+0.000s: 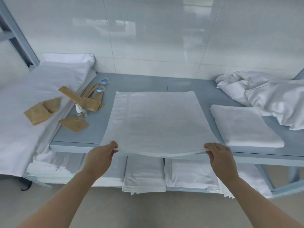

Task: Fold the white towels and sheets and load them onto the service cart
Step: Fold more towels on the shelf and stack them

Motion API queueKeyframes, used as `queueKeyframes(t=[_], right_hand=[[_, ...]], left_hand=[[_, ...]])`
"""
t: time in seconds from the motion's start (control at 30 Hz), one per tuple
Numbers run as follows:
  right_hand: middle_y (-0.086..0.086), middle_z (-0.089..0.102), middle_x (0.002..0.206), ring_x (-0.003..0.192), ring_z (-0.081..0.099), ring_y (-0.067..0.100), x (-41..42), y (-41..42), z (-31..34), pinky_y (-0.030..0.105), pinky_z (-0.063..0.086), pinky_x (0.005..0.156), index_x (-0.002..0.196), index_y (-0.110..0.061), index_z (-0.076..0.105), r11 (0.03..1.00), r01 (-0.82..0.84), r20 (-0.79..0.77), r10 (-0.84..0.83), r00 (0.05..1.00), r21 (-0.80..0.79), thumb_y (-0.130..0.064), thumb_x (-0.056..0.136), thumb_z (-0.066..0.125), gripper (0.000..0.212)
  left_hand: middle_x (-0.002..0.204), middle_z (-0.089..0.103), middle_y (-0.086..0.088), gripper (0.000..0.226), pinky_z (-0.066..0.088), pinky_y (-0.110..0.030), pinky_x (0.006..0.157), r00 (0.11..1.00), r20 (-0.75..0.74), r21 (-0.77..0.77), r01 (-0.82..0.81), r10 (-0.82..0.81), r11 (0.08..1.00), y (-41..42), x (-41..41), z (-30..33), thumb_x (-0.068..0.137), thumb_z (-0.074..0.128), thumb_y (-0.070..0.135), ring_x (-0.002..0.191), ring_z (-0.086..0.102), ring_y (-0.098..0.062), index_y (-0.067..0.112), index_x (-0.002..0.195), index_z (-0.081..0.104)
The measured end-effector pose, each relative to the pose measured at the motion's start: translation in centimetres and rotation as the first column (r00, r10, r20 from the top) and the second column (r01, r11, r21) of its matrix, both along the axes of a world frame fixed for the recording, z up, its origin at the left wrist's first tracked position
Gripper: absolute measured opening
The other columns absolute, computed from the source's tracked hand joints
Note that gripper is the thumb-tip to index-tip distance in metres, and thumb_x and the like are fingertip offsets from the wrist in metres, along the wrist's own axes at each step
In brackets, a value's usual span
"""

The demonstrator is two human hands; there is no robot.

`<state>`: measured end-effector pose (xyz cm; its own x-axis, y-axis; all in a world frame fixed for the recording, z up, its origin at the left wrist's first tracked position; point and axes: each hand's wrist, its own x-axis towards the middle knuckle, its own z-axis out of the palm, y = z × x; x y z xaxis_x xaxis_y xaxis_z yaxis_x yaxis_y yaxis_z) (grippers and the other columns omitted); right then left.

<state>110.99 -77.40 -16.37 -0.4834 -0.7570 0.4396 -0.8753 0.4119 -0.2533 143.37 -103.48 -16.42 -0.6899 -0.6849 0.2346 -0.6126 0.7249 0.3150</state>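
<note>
Both hands, left hand (101, 155) and right hand (219, 156), pinch the near corners of one white towel (156, 122) spread on the grey table (82, 134). One folded towel (243, 125) lies right, with a crumpled sheet (269, 94) behind; folded stacks (164, 175) fill the lower shelf.

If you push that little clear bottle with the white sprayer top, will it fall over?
Probably. The small clear spray bottle stands upright, tall and narrow, so it looks tippy. It seems nearly empty, likely light. The brown paper packets beside it might stop a slide.
</note>
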Motion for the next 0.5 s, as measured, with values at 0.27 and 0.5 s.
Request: queueKeyframes(t=[0.27,0.5], right_hand=[[0.013,0.067,0.088,0.074,0.062,0.035,0.5,0.1,4.7,0.041,0.044,0.071,0.092,0.0,0.068,0.964,0.003,-0.238,-0.069,0.969,-0.267,0.015,0.076,0.059,0.024],[0.015,0.057,0.071,0.061,0.055,0.034,-2.5,-1.9,8.8,0.039,0.044,0.056,0.091,0.004,0.065,0.961,-0.107,-0.433,-0.014,0.902,-0.254,0.004,0.088,0.052,0.013]], left_hand=[[0.076,0.062,-0.01,0.008,0.045,-0.034,0.048,0.968,-0.245,-0.36,-0.037,-0.056,0.932,2.6,-0.4,6.5,0.077,0.061,-0.002,0.061,0.058,-0.031,0.002,0.081,0.067],[0.076,0.061,-0.012,0.066,0.031,-0.022,0.036,0.995,-0.103,-0.49,-0.037,-0.015,0.871,0.6,-1.0,10.2,0.051,0.072,-0.019,0.048,0.052,-0.027,0.013,0.104,0.05]])
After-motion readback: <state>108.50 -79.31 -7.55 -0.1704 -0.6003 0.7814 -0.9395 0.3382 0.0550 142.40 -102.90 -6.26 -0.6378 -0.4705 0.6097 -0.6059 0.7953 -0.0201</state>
